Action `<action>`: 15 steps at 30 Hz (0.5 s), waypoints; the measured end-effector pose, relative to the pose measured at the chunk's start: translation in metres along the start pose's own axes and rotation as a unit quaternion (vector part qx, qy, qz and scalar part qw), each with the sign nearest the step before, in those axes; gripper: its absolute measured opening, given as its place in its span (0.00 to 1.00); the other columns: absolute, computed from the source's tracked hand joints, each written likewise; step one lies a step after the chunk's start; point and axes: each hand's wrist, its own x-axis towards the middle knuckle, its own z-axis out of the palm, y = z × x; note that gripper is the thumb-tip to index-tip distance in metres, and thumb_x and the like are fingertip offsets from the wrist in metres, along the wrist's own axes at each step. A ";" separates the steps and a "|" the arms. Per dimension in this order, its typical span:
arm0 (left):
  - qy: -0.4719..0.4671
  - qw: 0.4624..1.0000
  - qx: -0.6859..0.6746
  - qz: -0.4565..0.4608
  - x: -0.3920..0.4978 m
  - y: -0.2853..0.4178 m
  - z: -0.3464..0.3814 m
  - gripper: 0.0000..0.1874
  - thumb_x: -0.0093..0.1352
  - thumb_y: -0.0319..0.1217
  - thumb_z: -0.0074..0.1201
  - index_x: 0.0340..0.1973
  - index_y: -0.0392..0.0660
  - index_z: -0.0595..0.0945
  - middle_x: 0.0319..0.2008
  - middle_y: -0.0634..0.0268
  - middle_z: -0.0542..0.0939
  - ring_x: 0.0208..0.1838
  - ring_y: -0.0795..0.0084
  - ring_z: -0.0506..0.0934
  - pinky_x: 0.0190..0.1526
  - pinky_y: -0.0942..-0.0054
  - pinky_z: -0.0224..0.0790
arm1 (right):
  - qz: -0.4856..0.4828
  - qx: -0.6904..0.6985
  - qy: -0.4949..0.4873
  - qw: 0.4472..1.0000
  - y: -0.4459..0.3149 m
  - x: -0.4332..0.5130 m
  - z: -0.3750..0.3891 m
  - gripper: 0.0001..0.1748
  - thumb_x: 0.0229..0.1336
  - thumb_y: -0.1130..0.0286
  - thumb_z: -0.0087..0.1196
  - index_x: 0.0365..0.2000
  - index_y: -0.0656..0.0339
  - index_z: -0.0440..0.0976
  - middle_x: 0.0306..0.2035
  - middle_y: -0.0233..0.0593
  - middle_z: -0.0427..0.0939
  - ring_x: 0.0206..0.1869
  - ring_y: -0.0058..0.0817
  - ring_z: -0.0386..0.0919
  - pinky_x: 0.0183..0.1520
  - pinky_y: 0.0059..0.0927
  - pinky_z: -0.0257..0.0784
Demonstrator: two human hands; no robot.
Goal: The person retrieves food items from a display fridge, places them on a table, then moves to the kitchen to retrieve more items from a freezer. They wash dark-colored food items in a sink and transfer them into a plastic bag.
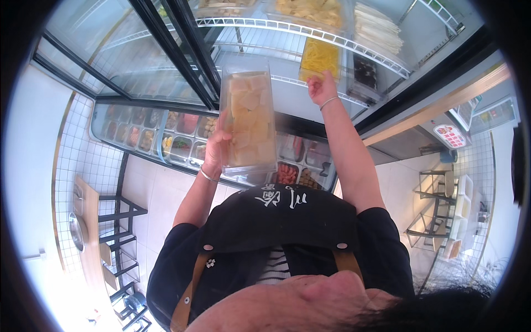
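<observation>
My left hand [215, 145] grips a long clear plastic container [249, 118] from its left side, with the thumb lying over the edge. Flat, pale yellowish food pieces fill it, and it is held above the chilled food counter. My right hand [322, 88] reaches into the open refrigerated display cabinet, its fingers partly curled. It is at the front end of a clear box [302, 74] of thin yellow strips, possibly noodles. One finger appears to touch that front end; whether the hand grips it is not visible. The box is at the lower wire shelf.
The upper white wire shelf [307, 30] bears boxes of pale food and stacked white strips [378, 29]. A box of dark food [365, 74] stands right of the yellow strips. Black-framed glass doors [178, 54] are at left. Metal food pans [182, 147] fill the counter below.
</observation>
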 end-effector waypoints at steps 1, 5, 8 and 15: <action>-0.002 1.000 0.002 -0.003 0.002 -0.002 0.001 0.46 0.56 0.30 0.48 0.72 0.46 0.54 0.67 0.54 0.63 0.67 0.54 0.65 0.66 0.57 0.60 | -0.006 -0.005 -0.003 1.000 0.000 -0.003 -0.003 0.28 0.56 0.46 0.54 0.31 0.67 0.72 0.31 0.48 0.79 0.26 0.28 0.78 0.27 0.22 0.77; 0.002 1.000 -0.002 -0.012 0.006 -0.005 -0.007 0.47 0.56 0.31 0.49 0.72 0.47 0.53 0.67 0.54 0.63 0.67 0.54 0.65 0.66 0.57 0.59 | 0.038 -0.043 -0.085 0.995 -0.003 -0.036 -0.014 0.35 0.55 0.41 0.56 0.40 0.70 0.70 0.39 0.52 0.79 0.37 0.34 0.80 0.38 0.32 0.77; -0.006 1.000 -0.004 -0.009 0.009 -0.005 -0.009 0.47 0.56 0.32 0.48 0.73 0.47 0.52 0.67 0.54 0.62 0.68 0.55 0.65 0.67 0.57 0.58 | -0.029 -0.093 -0.003 0.995 -0.029 -0.061 -0.054 0.39 0.55 0.41 0.57 0.46 0.72 0.67 0.43 0.51 0.77 0.43 0.37 0.79 0.43 0.38 0.74; -0.005 1.000 0.019 -0.003 0.007 0.007 -0.020 0.47 0.56 0.32 0.46 0.73 0.47 0.52 0.68 0.53 0.62 0.68 0.55 0.64 0.68 0.58 0.57 | -0.064 0.017 0.100 0.993 -0.093 -0.088 -0.088 0.44 0.51 0.44 0.63 0.51 0.72 0.60 0.45 0.55 0.72 0.44 0.42 0.77 0.37 0.39 0.78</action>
